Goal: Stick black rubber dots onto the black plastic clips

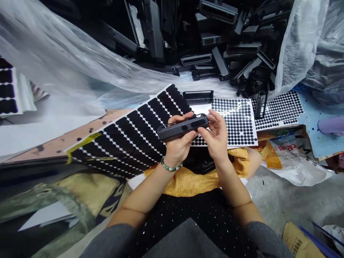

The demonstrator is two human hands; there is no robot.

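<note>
A long black plastic housing with a carbon-fibre pattern [174, 129] and oval openings is held up in front of me, tilted slightly. My left hand [178, 143], with a beaded bracelet at its wrist, is closed around its middle from below. At the housing's right end, my right hand [216, 134] grips it with thumb and fingers. Beneath the hands lie a sheet of black oblong stickers [134, 132] and a white sheet of round black dots [233, 122]. Just beyond the hands, another black housing [198, 96] rests on its own.
A large heap of black housings [220, 61] fills the back, with clear plastic film [88, 61] on both sides. One housing [260, 105] lies on a second dot sheet [285, 111]. A purple cylindrical object [331, 125] is at far right. Yellow woven sacking [185, 182] lies below my hands.
</note>
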